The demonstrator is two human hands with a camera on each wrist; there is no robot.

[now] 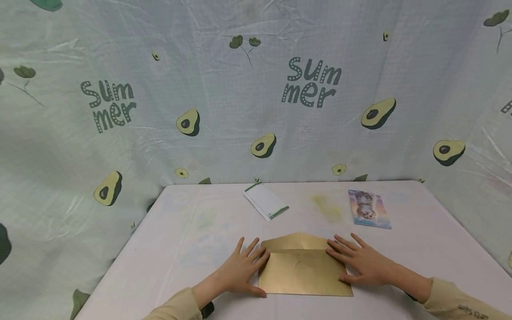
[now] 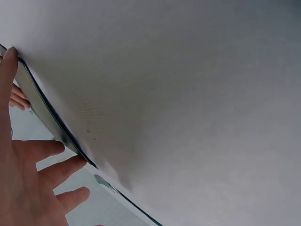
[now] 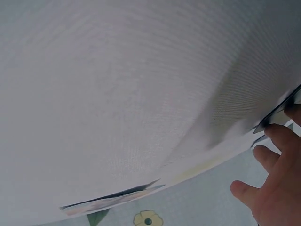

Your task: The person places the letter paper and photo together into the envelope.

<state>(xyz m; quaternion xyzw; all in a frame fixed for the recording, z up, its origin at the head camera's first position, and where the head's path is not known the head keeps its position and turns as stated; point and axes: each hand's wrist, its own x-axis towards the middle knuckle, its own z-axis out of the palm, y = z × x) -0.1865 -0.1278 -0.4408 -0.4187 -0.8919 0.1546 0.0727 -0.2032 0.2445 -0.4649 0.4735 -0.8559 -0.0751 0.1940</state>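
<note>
A gold envelope [image 1: 306, 273] lies on the table with its pointed flap [image 1: 298, 241] folded open, away from the person. On its left edge rests the left hand [image 1: 246, 269], fingers spread and straight, thumb near the lower left corner. The right hand [image 1: 364, 262] touches the right edge in the same way, its fingertips on the paper. In the left wrist view the left hand [image 2: 35, 174] lies along the envelope's thin edge [image 2: 51, 115]. The right wrist view shows the right hand [image 3: 277, 174] with fingertips at the envelope's corner.
Behind the envelope lies a white card with green trim [image 1: 267, 202]. A colourful picture card [image 1: 369, 209] is at the back right. A pale cloth covers the table [image 1: 168, 249], and a curtain printed with avocados [image 1: 224, 89] hangs behind it.
</note>
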